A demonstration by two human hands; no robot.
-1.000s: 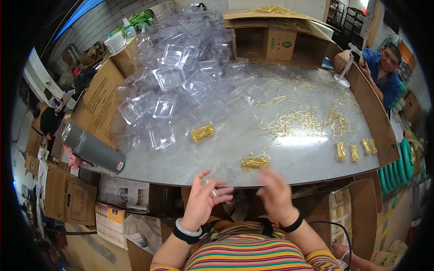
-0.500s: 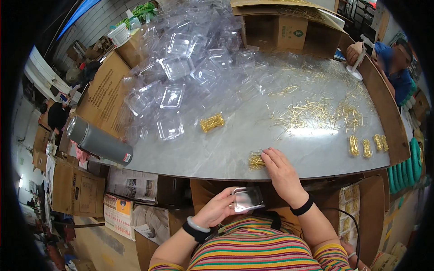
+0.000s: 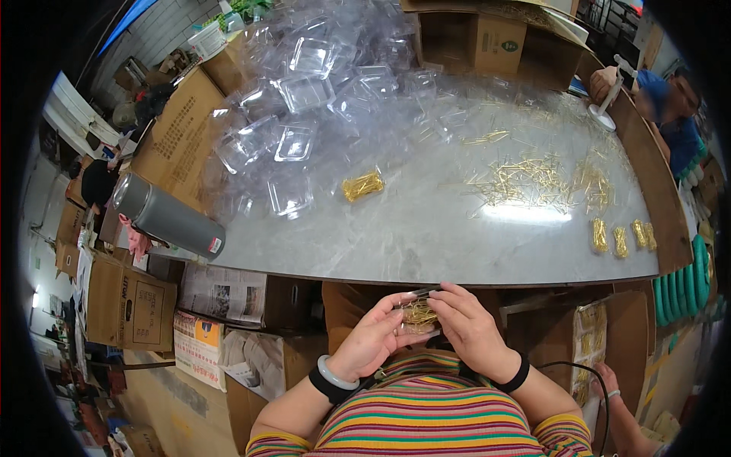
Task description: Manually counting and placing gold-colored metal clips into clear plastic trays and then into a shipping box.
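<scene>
Close in front of my body, below the table's front edge, my left hand is closed around a small clear plastic box. A bundle of gold wire hooks sits in the box's opening. Fingers of my right hand press on the bundle and the box's right side. Their tips are partly hidden. On the grey table lies a larger gold bundle. Loose gold hooks are scattered to its right, and several small bundles stand near the right edge.
Clear plastic boxes are heaped at the back left. A grey bottle leans at the left edge. Cardboard boxes stand at the back. A person in blue is at the right, and another person's hand shows at lower right.
My right hand has lifted the gold bundle off the table's front edge and brought it down to the plastic box. My left hand has raised and tilted the box slightly.
</scene>
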